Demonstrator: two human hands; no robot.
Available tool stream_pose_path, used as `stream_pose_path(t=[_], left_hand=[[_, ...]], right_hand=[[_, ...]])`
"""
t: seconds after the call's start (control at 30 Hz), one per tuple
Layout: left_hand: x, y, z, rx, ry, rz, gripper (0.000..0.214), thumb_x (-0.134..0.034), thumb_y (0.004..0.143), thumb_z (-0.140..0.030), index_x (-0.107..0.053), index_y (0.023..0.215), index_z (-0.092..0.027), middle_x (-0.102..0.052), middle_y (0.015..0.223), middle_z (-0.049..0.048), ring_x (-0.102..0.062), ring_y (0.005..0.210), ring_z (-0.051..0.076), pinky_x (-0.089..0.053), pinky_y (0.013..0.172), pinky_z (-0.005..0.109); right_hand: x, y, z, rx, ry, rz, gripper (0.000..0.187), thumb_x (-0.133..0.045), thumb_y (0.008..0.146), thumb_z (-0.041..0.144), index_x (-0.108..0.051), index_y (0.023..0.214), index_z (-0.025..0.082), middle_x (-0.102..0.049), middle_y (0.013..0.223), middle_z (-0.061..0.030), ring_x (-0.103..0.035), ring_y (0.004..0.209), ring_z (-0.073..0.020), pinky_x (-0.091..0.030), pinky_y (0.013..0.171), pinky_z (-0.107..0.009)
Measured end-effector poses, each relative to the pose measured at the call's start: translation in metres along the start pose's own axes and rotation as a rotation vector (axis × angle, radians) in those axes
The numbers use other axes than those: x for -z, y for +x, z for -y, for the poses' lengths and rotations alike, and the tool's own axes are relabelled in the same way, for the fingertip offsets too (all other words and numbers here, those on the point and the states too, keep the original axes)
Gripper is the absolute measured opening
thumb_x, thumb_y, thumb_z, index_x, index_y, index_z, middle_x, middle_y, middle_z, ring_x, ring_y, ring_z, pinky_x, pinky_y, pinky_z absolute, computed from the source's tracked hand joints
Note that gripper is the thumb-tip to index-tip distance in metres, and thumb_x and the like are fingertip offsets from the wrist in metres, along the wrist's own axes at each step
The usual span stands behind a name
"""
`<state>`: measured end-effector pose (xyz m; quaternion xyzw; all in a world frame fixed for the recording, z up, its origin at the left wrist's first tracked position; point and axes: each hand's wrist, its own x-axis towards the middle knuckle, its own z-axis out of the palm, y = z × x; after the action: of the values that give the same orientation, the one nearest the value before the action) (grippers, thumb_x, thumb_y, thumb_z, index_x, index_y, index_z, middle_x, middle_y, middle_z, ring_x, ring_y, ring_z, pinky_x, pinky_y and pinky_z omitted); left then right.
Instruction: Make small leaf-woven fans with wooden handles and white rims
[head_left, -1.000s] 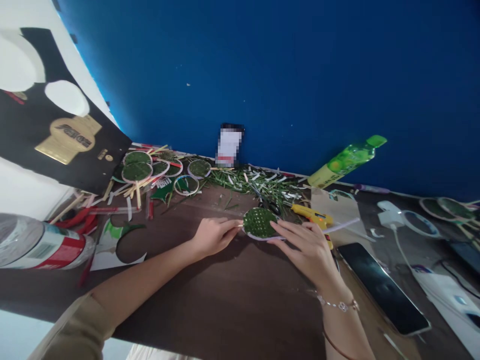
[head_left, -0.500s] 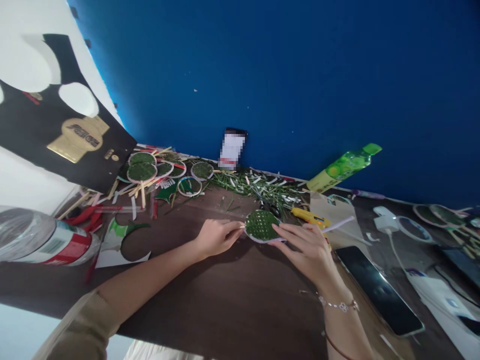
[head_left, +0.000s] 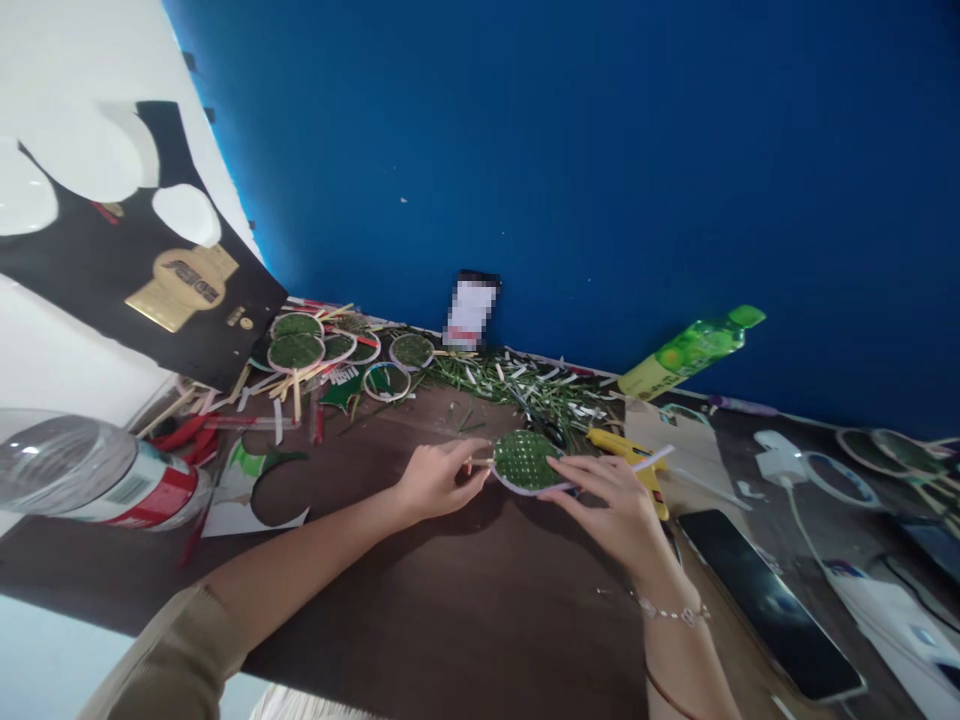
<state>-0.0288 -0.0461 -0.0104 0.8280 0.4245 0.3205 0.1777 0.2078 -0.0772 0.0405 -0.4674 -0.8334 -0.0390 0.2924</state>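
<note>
A small round fan (head_left: 525, 460), woven in green with pale dots, is held flat just over the dark table. My left hand (head_left: 442, 478) pinches its short wooden stick at the left. At the right edge, my right hand (head_left: 607, 505) grips the fan between thumb and fingers. A pale lilac strip (head_left: 652, 459) sticks out past the right fingers and seems to run along the fan's rim. Just behind the right hand lies a yellow utility knife (head_left: 619, 441), partly covered by it. Dark-handled scissors (head_left: 553, 430) lie behind the fan, mostly hidden.
Cut green strips (head_left: 517, 385) pile along the blue wall, with several finished-looking round fans (head_left: 296, 350) at left. A phone (head_left: 472, 308) leans on the wall; another phone (head_left: 772, 605) lies right. A green bottle (head_left: 694, 350), a large plastic jar (head_left: 97, 475) and a charger (head_left: 778, 458) stand around.
The view has shifted slightly. The lilac strip's free end has come lower and closer to my right hand. Both hands keep their hold on the fan.
</note>
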Motion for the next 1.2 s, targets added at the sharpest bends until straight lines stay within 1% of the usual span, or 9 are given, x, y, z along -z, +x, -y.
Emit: stream_pose_path(t=[0.07,0.23,0.4,0.53,0.67,0.8,0.9,1.07,1.2], left_hand=[[-0.001,0.001,0.001,-0.03,0.017,-0.036,0.028,-0.05,0.082,-0.037,-0.058,0.106,-0.022,-0.067,0.079,0.0003,-0.061,0.066,0.01,-0.041,0.056,0.019],[-0.005,0.001,0.004,-0.098,0.087,-0.11,0.024,-0.049,0.085,-0.038,-0.065,0.088,-0.02,-0.068,0.076,0.0024,-0.062,0.067,0.011,-0.043,0.061,0.019],[-0.01,-0.001,0.006,-0.124,0.131,-0.129,0.026,-0.046,0.087,-0.037,-0.062,0.1,-0.02,-0.069,0.082,0.0034,-0.064,0.072,0.013,-0.047,0.064,0.021],[-0.009,-0.002,0.003,-0.185,0.104,-0.086,0.028,-0.042,0.09,-0.033,-0.056,0.108,-0.018,-0.066,0.086,0.0049,-0.063,0.075,0.014,-0.049,0.067,0.023],[-0.007,-0.002,0.002,-0.187,-0.011,-0.06,0.029,-0.042,0.089,-0.029,-0.051,0.113,-0.017,-0.062,0.09,0.0071,-0.062,0.075,0.012,-0.05,0.066,0.022],[-0.006,-0.003,0.003,-0.222,-0.113,-0.041,0.026,-0.043,0.088,-0.025,-0.052,0.111,-0.016,-0.06,0.089,0.0062,-0.06,0.068,0.01,-0.049,0.064,0.02],[-0.007,-0.003,0.005,-0.257,-0.128,-0.035,0.026,-0.043,0.088,-0.023,-0.055,0.111,-0.017,-0.06,0.087,0.0057,-0.059,0.069,0.01,-0.049,0.064,0.021],[-0.007,-0.002,0.006,-0.25,-0.132,-0.039,0.028,-0.042,0.089,-0.027,-0.058,0.11,-0.018,-0.058,0.082,0.005,-0.058,0.066,0.01,-0.048,0.061,0.021],[-0.007,-0.001,0.006,-0.239,-0.171,-0.038,0.026,-0.042,0.089,-0.025,-0.059,0.108,-0.018,-0.061,0.085,0.0055,-0.058,0.068,0.01,-0.049,0.065,0.022]], right_hand=[[-0.002,-0.001,0.001,-0.032,0.027,-0.002,0.026,-0.064,0.075,0.036,-0.067,0.097,0.023,-0.069,0.085,-0.005,-0.061,0.075,-0.0178,-0.045,0.071,-0.034],[-0.007,-0.005,0.001,-0.133,0.139,-0.022,0.027,-0.065,0.073,0.039,-0.068,0.094,0.023,-0.069,0.085,-0.0057,-0.061,0.075,-0.0188,-0.049,0.068,-0.033],[-0.006,-0.002,0.006,-0.23,0.247,-0.006,0.022,-0.066,0.072,0.04,-0.07,0.084,0.021,-0.068,0.078,-0.0052,-0.061,0.068,-0.0176,-0.049,0.06,-0.03],[-0.002,0.005,0.01,-0.321,0.288,0.009,0.022,-0.064,0.072,0.041,-0.069,0.073,0.02,-0.066,0.069,-0.004,-0.057,0.057,-0.0147,-0.045,0.052,-0.026],[0.001,0.014,0.009,-0.437,0.341,0.086,0.029,-0.063,0.072,0.045,-0.066,0.062,0.018,-0.062,0.059,-0.0017,-0.053,0.053,-0.0128,-0.04,0.048,-0.023],[0.003,0.021,0.008,-0.541,0.309,0.149,0.041,-0.059,0.071,0.052,-0.059,0.051,0.017,-0.046,0.044,0.0025,-0.038,0.043,-0.0087,-0.028,0.041,-0.023],[0.002,0.024,0.005,-0.574,0.334,0.188,0.046,-0.056,0.073,0.055,-0.056,0.049,0.016,-0.04,0.042,0.0036,-0.033,0.042,-0.0077,-0.024,0.04,-0.023],[-0.002,0.023,-0.002,-0.6,0.385,0.181,0.045,-0.052,0.076,0.055,-0.059,0.055,0.016,-0.046,0.045,0.0027,-0.038,0.043,-0.0089,-0.028,0.041,-0.022],[-0.005,0.017,-0.005,-0.598,0.488,0.146,0.036,-0.055,0.076,0.05,-0.065,0.071,0.016,-0.062,0.064,-0.0017,-0.053,0.058,-0.0136,-0.041,0.052,-0.023]])
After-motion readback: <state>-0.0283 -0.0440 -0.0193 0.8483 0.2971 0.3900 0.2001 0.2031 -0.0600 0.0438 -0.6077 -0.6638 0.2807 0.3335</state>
